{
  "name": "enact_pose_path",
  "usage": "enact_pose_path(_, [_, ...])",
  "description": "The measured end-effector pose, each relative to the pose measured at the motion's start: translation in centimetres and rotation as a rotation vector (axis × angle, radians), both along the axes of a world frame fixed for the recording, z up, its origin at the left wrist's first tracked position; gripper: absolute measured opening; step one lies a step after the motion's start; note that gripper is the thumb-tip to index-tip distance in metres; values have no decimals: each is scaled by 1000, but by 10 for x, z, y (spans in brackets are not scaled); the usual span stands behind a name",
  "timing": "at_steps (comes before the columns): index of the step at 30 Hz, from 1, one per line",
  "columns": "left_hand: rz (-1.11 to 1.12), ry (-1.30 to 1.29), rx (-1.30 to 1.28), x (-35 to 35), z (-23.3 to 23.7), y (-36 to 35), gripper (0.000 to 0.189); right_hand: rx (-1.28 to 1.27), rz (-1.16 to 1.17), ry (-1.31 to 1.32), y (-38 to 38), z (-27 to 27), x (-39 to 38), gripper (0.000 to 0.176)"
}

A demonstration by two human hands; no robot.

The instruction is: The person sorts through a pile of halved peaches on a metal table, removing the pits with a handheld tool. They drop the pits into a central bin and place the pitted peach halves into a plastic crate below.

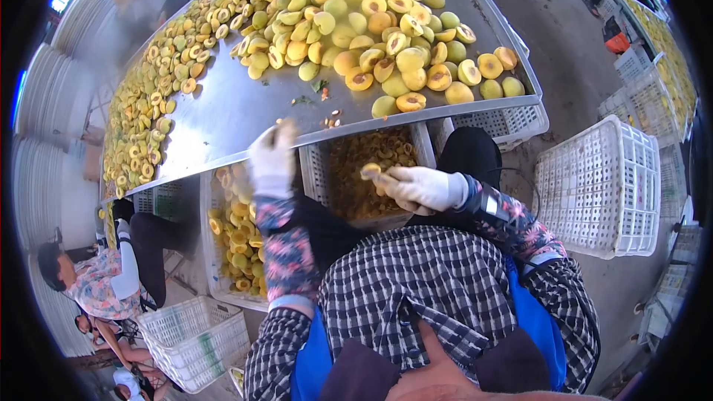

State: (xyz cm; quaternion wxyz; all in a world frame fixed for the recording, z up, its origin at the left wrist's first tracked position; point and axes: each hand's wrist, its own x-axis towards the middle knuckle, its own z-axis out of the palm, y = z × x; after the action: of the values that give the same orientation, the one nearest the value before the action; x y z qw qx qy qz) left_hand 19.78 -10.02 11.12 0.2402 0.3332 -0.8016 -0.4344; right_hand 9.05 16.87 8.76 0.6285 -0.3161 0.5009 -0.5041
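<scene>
In my white-gloved right hand (423, 188) the fingers are closed around a small yellow apricot half (369, 171), above a crate of brown-yellow fruit scraps (375, 152). Whether a tool is also in that grip is hard to make out. My left hand (272, 157), also white-gloved, is raised at the near edge of the metal table (215, 115); motion smears its fingers. Beyond it, a heap of whole and halved yellow-green apricots (356, 22) covers much of the table. A few loose pits (333, 118) lie near the edge.
A crate of apricot halves (241, 245) stands under the table by my left arm. White plastic crates stand right (598, 186) and lower left (194, 341). A co-worker in a floral top (104, 282) sits at left. More crates line the far right.
</scene>
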Motion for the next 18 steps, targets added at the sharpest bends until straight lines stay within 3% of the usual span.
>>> enact_pose_path(2, [120,-536,-415,40,10,-45,45,27,155,724,12,-37,-5,38])
enact_pose_path(4, [143,-560,-548,54,12,-66,47,204,263,820,14,-23,-2,44])
enact_pose_path(5, [167,-580,-679,56,10,-71,49,200,261,820,14,-31,-1,44])
enact_pose_path(7, [59,-419,-333,23,-3,-76,51,28,161,833,12,-54,-2,51])
enact_pose_path(13, [-366,-536,-370,-126,-13,-14,56,168,189,827,0,-9,-4,53])
enact_pose_path(14, [-393,-649,-338,-146,-16,-9,59,172,182,815,0,-7,-4,53])
enact_pose_path(18, [-374,-671,-348,-181,-43,-2,64,119,90,765,9,-27,-6,52])
